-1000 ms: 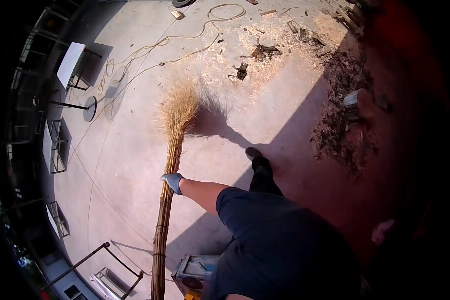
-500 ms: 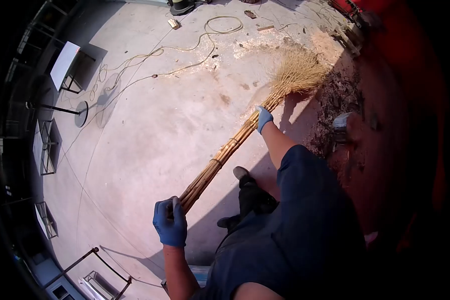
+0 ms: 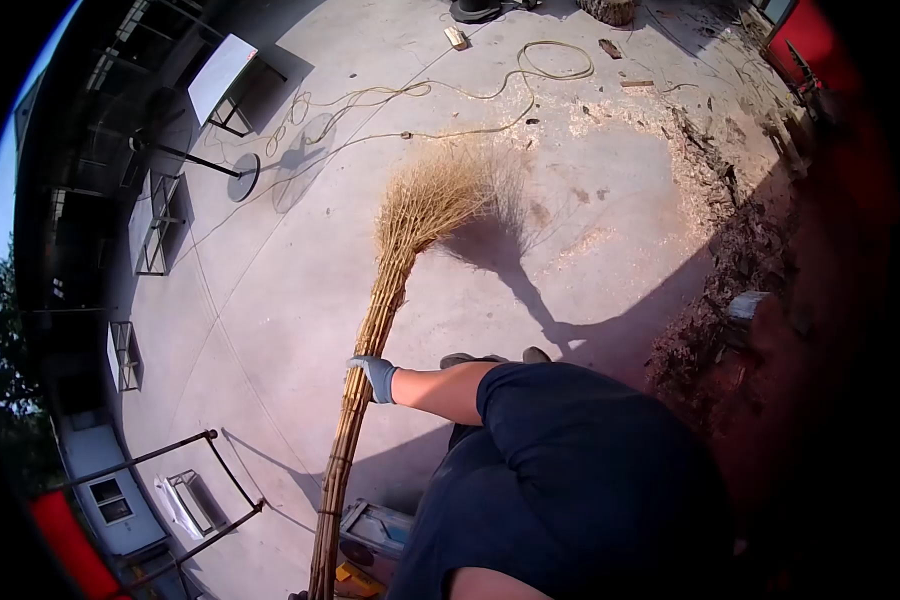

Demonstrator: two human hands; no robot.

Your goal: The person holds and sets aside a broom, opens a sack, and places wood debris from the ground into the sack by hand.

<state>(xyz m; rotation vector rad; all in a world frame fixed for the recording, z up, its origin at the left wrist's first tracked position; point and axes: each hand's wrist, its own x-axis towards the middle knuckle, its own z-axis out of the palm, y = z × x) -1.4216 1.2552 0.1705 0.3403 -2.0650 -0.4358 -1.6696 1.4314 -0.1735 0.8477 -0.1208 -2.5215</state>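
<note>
A long broom (image 3: 373, 335) made of bundled canes, bound with ties, slants up from the bottom edge to its fan of fine twigs (image 3: 422, 200). My right hand (image 3: 375, 378), in a blue-grey glove, is wrapped around the middle of the handle. The twig end is raised off the concrete floor (image 3: 300, 290), with its shadow falling to the right. The lower end of the handle runs out of the frame. My left hand is out of view.
Wood chips and bark debris (image 3: 700, 300) lie along the right side. A yellow cord (image 3: 420, 90) snakes across the back. A pedestal stand (image 3: 242, 178) and a white-topped table (image 3: 222, 78) stand at the left. A metal frame (image 3: 240, 470) is at lower left.
The broom has swung left and lifted from the debris at the right, now standing more upright in view. My right hand moved down-left with it; my left hand left the frame.
</note>
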